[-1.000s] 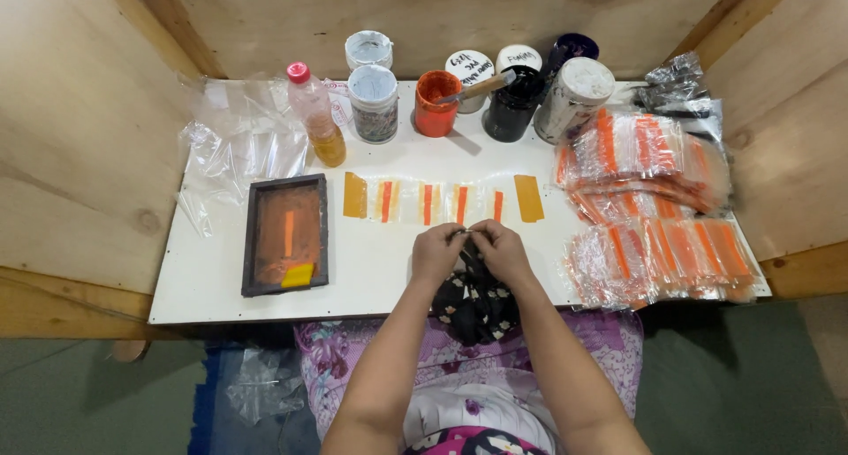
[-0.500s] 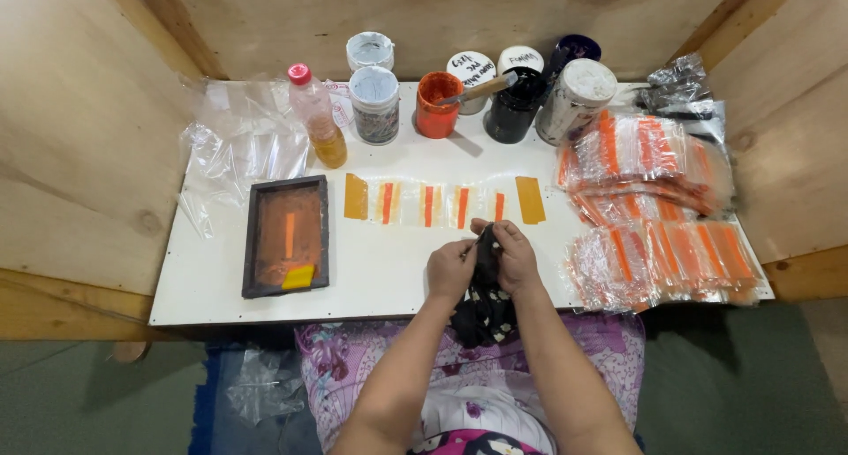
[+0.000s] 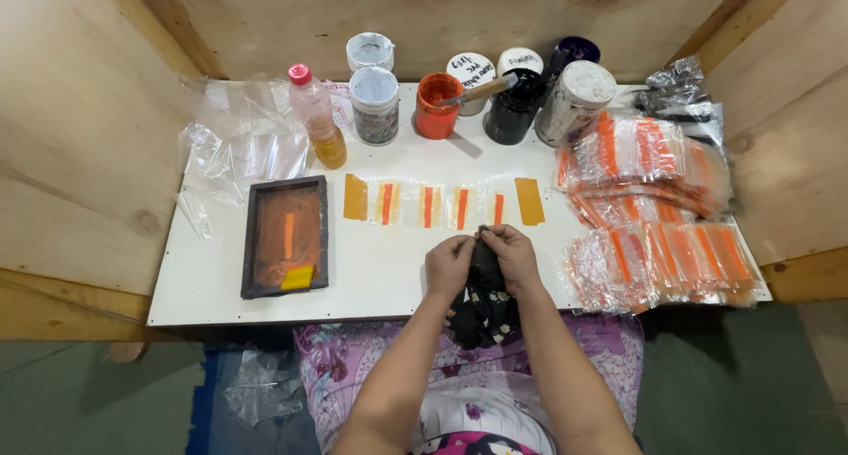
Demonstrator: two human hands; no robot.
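Hands meet at the near edge of the white tabletop: left hand and right hand both clench a crumpled black patterned cloth; it hangs toward the lap, apart from the row of orange-striped clear strips

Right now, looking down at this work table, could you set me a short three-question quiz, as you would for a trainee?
1. True or false: both hands grip the dark cloth at the table's near edge.
2. Which colour is the open paint pot beside the black pot? A blue, B orange, C green.
3. Fill in: the dark framed screen lies to the person's ____.

Key: 1 true; 2 B; 3 left.
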